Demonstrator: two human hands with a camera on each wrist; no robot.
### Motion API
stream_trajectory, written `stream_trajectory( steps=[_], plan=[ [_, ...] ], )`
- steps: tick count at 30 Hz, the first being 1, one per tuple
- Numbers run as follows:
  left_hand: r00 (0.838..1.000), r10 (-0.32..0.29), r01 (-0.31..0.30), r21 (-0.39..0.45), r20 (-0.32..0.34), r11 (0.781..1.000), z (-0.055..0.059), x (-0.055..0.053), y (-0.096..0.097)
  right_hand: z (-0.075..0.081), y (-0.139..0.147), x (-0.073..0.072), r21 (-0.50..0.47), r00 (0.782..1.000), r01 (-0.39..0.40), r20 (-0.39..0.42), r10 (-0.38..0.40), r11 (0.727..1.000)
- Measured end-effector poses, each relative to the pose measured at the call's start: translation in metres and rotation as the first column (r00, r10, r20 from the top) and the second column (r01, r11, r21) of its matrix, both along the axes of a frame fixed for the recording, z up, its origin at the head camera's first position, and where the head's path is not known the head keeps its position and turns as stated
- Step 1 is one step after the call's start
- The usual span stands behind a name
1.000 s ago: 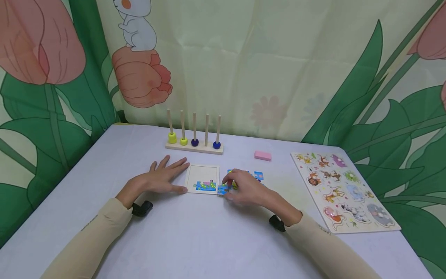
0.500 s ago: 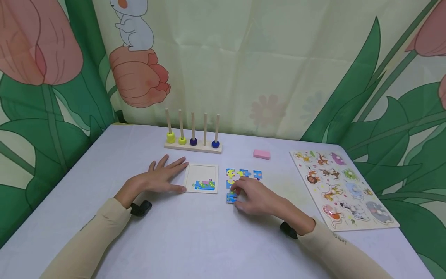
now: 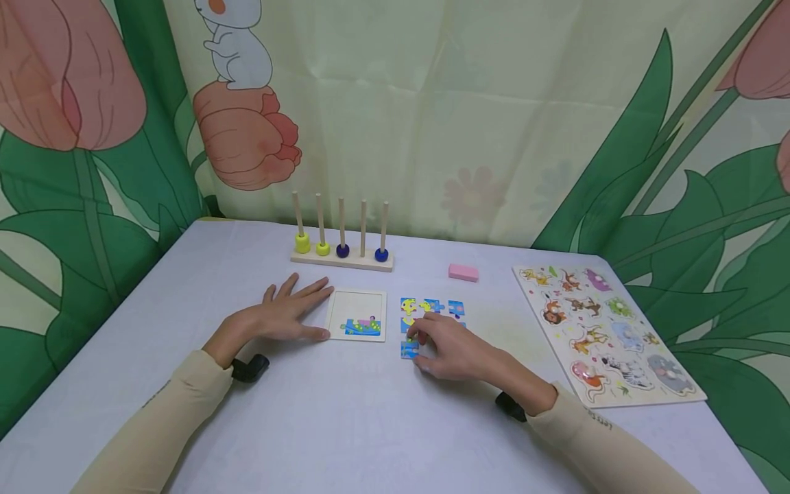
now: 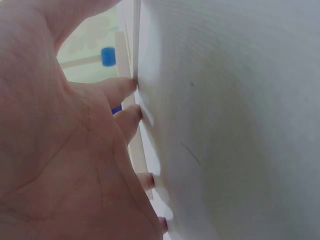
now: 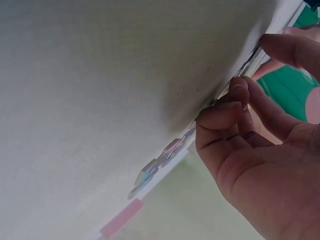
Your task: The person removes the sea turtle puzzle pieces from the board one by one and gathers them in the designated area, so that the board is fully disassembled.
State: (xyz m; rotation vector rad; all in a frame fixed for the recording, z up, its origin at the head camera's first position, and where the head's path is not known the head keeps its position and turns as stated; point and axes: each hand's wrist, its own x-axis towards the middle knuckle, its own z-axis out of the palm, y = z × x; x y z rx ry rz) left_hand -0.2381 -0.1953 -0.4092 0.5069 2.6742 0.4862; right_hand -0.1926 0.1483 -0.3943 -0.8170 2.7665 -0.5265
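Observation:
My left hand (image 3: 284,317) lies with fingers spread beside a small square puzzle tray (image 3: 356,300); its thumb and index fingertip touch the tray's left edge. In the left wrist view, the fingertips (image 4: 131,85) of this hand press on the tabletop. Inside the tray, joined puzzle pieces (image 3: 363,326) with a blue and green picture lie along the bottom. To the right of the tray, my right hand (image 3: 453,348) pinches a blue puzzle piece (image 3: 408,350) at the table surface, its other fingers curled. Several loose puzzle pieces (image 3: 409,306) lie behind and partly under that hand.
A wooden peg stand (image 3: 342,261) with yellow and dark blue beads stands at the back. A pink block (image 3: 463,272) lies behind the loose pieces. On the right is an animal puzzle board (image 3: 607,336). A printed curtain (image 3: 395,123) hangs behind the table.
My right hand has moved right and slightly nearer, away from the tray's edge, together with the blue puzzle piece, then stayed there. The left hand has kept its place at the tray.

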Motion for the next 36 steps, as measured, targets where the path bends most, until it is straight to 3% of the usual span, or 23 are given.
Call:
stream_trajectory(
  steps=[36],
  plan=[
    [1.000, -0.007, 0.007, -0.007, -0.002, 1.000, -0.0006, -0.0016, -0.0006, 0.0011, 0.0007, 0.0003, 0.012, 1.000, 0.000, 0.020, -0.001, 1.000]
  ],
)
